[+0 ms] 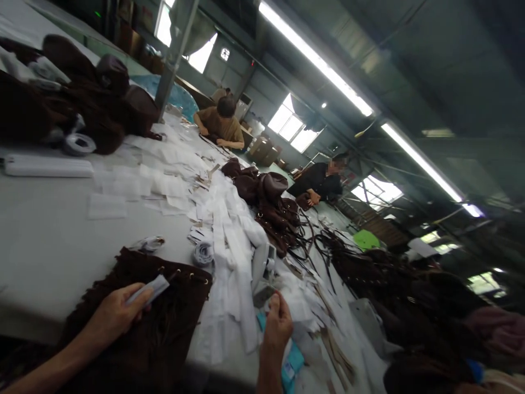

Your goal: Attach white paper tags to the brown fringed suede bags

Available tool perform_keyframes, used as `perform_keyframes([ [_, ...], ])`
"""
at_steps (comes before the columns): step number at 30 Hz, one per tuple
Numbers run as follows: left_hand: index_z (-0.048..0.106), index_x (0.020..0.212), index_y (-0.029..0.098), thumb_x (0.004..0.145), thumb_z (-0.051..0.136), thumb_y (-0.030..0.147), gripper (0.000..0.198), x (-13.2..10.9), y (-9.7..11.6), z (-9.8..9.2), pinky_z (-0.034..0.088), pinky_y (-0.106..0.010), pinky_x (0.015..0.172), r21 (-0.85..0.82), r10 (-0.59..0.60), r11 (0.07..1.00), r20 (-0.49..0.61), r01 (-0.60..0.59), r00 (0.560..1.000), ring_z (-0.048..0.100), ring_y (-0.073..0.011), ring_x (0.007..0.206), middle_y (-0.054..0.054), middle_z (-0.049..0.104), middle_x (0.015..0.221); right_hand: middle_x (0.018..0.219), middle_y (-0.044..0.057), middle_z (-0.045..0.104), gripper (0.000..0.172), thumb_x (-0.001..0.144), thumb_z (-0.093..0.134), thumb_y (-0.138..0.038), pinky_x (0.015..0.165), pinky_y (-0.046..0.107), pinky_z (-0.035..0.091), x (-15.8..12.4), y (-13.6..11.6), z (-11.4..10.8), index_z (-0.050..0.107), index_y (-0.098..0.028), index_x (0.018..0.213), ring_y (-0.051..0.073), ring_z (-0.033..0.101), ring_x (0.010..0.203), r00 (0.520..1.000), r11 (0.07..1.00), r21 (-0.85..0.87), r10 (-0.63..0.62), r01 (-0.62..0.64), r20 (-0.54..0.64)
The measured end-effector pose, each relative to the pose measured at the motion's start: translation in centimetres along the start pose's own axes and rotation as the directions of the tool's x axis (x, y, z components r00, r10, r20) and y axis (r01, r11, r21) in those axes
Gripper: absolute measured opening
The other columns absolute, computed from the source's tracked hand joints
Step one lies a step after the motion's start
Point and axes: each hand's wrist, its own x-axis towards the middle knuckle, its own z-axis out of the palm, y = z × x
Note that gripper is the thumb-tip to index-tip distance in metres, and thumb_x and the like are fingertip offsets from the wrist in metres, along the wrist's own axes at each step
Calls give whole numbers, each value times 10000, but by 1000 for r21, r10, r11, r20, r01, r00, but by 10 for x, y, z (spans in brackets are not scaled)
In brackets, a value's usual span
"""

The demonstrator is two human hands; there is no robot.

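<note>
A dark brown fringed bag point(164, 328) with metal eyelets along its top edge lies at the table's front, under my left hand point(123, 309). That hand is closed around a pale, flat wrapped strip point(153, 288), held over the bag near the eyelets. My right hand point(278, 323) has its thumb and fingers pinched together beside a grey-white tape dispenser point(263, 268). What the pinch holds, if anything, is too small to tell. Right by the dispenser is a long heap of white paper strips point(229, 246).
Small white rolls point(203, 253) lie behind the bag. Brown bags point(262, 191) and dark straps point(324, 243) are piled beyond the dispenser. More brown bags point(110, 82) are at the left, near a metal post point(174, 60). Two people work farther back. A blue packet point(292, 361) lies beside my right wrist.
</note>
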Motion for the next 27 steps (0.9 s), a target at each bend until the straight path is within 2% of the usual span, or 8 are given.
perform_keyframes([
  [2, 589, 675, 173, 786, 460, 629, 486, 1, -1, 0, 297, -198, 383, 11, 10, 1000, -5, -10, 1000, 416, -108, 390, 53, 458, 463, 1080, 144, 678, 588, 735, 523, -619, 714, 282, 487, 35, 7, -5, 692, -130, 1015, 244, 615, 969, 998, 998, -23, 53, -53, 25],
  [5, 592, 701, 165, 790, 449, 647, 511, 1, 1, 0, 302, -197, 389, 4, 14, 1000, 23, -15, 1000, 428, -111, 396, 51, 467, 466, 819, 135, 714, 515, 667, 598, -607, 673, 297, 479, 68, 11, 2, 729, -118, 761, 254, 639, 841, 983, 988, -62, 145, -139, 110],
  [7, 588, 709, 163, 784, 432, 672, 538, 1, 2, 1, 296, -200, 378, -4, 5, 1000, 21, -5, 1000, 425, -114, 381, 51, 459, 457, 628, 102, 676, 472, 636, 637, -584, 589, 287, 462, 79, 12, 8, 712, -118, 625, 232, 633, 697, 968, 979, -81, 197, -186, 156],
  [9, 581, 706, 167, 774, 429, 685, 544, 0, 3, 1, 290, -202, 366, -10, 2, 1000, 7, -2, 1000, 420, -115, 363, 53, 453, 453, 557, 71, 646, 421, 606, 675, -543, 521, 265, 435, 85, 13, 12, 701, -124, 575, 197, 607, 602, 955, 971, -87, 235, -222, 179],
  [13, 580, 705, 175, 775, 450, 668, 515, -1, 2, 2, 302, -202, 366, 5, 14, 1000, -3, -14, 1000, 439, -118, 364, 52, 464, 460, 550, 36, 648, 334, 527, 738, -467, 480, 239, 422, 89, 16, 13, 702, -139, 574, 156, 576, 533, 943, 959, -67, 282, -275, 175],
  [18, 587, 705, 173, 790, 444, 654, 509, -1, 2, 0, 302, -197, 375, 17, 28, 999, -2, -28, 1000, 441, -115, 384, 57, 455, 465, 586, 64, 683, 433, 453, 774, -512, 536, 261, 460, 83, 15, 10, 725, -120, 630, 195, 619, 608, 957, 961, -23, 275, -274, 88],
  [24, 599, 698, 179, 759, 465, 687, 528, -1, 3, 0, 313, -200, 374, 7, 36, 999, -21, -36, 999, 438, -117, 381, 59, 459, 457, 797, 93, 739, 529, 499, 727, -595, 683, 295, 495, 65, 20, -5, 747, -136, 760, 253, 650, 829, 976, 976, -14, 215, -215, -27],
  [27, 598, 704, 179, 761, 472, 677, 517, -2, 5, 0, 303, -199, 363, 1, 19, 1000, -25, -19, 1000, 423, -112, 363, 64, 450, 450, 718, 98, 728, 522, 499, 712, -611, 621, 305, 502, 49, 36, -5, 735, -137, 715, 263, 661, 763, 971, 971, -36, 235, -236, -31],
])
